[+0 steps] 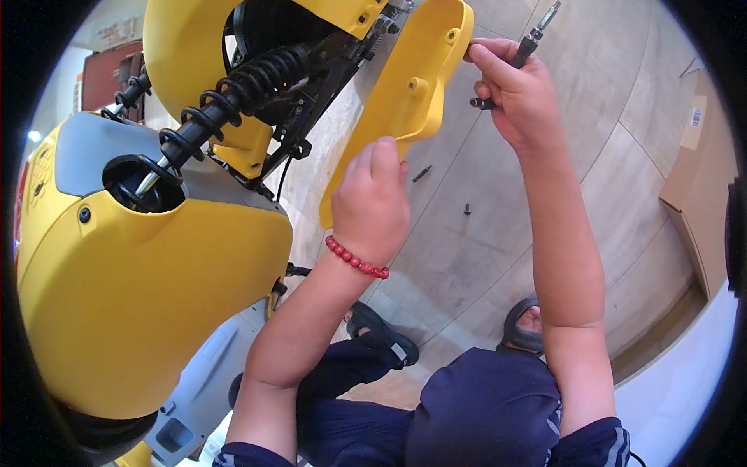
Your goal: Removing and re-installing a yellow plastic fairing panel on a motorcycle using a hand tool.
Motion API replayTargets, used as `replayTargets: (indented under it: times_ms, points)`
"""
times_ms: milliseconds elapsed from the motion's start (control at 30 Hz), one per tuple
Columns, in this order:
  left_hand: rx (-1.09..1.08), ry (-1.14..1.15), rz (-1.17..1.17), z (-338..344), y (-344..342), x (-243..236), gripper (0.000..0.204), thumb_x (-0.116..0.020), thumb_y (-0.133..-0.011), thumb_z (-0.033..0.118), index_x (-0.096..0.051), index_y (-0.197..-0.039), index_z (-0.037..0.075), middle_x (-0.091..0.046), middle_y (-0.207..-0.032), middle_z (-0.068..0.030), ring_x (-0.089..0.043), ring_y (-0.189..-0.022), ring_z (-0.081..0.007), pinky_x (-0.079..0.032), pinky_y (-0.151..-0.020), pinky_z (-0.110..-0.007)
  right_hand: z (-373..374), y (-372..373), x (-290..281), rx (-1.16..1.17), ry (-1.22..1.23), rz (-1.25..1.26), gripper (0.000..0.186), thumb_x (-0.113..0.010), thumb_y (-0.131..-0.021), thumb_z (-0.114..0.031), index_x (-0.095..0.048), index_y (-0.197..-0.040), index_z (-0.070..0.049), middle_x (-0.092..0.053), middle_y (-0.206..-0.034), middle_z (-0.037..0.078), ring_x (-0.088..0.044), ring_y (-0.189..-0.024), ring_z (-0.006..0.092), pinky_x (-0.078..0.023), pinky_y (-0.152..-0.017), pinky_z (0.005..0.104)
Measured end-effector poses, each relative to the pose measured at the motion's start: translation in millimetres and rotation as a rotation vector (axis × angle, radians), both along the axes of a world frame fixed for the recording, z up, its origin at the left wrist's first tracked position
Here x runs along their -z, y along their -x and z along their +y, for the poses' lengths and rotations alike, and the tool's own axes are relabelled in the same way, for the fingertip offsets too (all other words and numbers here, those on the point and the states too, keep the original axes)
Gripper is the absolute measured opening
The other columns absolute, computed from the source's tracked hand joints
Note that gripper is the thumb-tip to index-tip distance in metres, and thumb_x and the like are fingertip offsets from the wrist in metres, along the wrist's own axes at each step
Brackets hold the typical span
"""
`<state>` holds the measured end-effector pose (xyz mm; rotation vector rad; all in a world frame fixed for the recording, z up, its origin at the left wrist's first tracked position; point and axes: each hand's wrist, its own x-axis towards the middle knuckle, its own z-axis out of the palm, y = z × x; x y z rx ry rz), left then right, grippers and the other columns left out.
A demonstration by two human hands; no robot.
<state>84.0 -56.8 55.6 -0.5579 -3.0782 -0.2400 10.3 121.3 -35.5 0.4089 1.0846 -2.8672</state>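
My left hand (372, 198), with a red bead bracelet on the wrist, grips the lower edge of a loose yellow plastic panel (408, 97). My right hand (517, 93) is closed around a black-handled screwdriver (529, 43) and also touches the panel's upper right edge. The panel is held up beside the rear of a yellow scooter (148, 272), whose black coil spring (233, 97) is exposed.
Two small dark screws (421, 173) (467, 209) lie on the tiled floor below the panel. A cardboard box (700, 187) stands at the right. My knees in dark trousers and my sandalled feet (521, 327) are at the bottom.
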Motion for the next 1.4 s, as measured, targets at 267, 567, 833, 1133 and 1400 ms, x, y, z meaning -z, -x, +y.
replayTargets:
  times_ms: [267, 567, 833, 1133, 1400]
  points:
    - [0.007, -0.045, -0.030, -0.8, -5.2, 2.7, 0.033, -0.061, -0.082, 0.001, -0.045, -0.111, -0.002, -0.059, -0.086, -0.0247, -0.057, -0.077, -0.0447, -0.046, -0.067, -0.048, -6.5, -5.5, -9.9, 0.061, -0.094, -0.066, 0.019, -0.071, -0.082, -0.013, -0.063, -0.094, -0.001, -0.063, -0.085, 0.005, -0.055, -0.063, 0.0094, -0.045, -0.057, 0.0213]
    - [-0.048, -0.034, -0.091, 3.8, -10.6, 0.8, 0.030, -0.060, -0.081, 0.002, -0.045, -0.107, -0.002, -0.058, -0.090, -0.0208, -0.057, -0.083, -0.0409, -0.046, -0.069, -0.048, -6.1, -8.9, -6.5, 0.054, 0.057, -0.042, 0.018, -0.071, -0.082, -0.013, -0.064, -0.094, -0.001, -0.065, -0.087, 0.007, -0.053, -0.061, 0.0082, -0.045, -0.056, 0.0214]
    - [-0.021, -0.015, -0.083, 5.7, -11.9, -2.1, 0.026, -0.059, -0.082, 0.003, -0.045, -0.103, -0.001, -0.057, -0.086, -0.0198, -0.057, -0.081, -0.0401, -0.046, -0.068, -0.048, -8.8, -9.6, -16.2, 0.093, -0.145, -0.059, 0.019, -0.071, -0.083, -0.016, -0.065, -0.092, 0.000, -0.065, -0.082, 0.004, -0.054, -0.060, 0.0075, -0.046, -0.053, 0.0201]
    - [-0.028, 0.073, -0.091, 10.2, -10.4, -2.9, 0.022, -0.058, -0.084, 0.005, -0.045, -0.101, 0.000, -0.057, -0.085, -0.0180, -0.057, -0.081, -0.0386, -0.046, -0.067, -0.048, -9.8, -7.6, -28.0, 0.062, -0.188, -0.327, 0.017, -0.071, -0.080, -0.012, -0.065, -0.090, -0.001, -0.064, -0.080, 0.005, -0.055, -0.063, 0.0113, -0.047, -0.056, 0.0236]
    - [-0.002, 0.094, -0.081, 11.1, -10.4, 0.1, 0.018, -0.056, -0.084, 0.006, -0.045, -0.097, 0.001, -0.057, -0.084, -0.0172, -0.057, -0.080, -0.0375, -0.046, -0.066, -0.047, -5.8, -6.1, -21.8, 0.014, -0.172, -0.253, 0.031, -0.073, -0.080, -0.016, -0.063, -0.104, 0.001, -0.060, -0.077, 0.002, -0.044, -0.057, 0.0045, -0.043, -0.056, 0.0220]
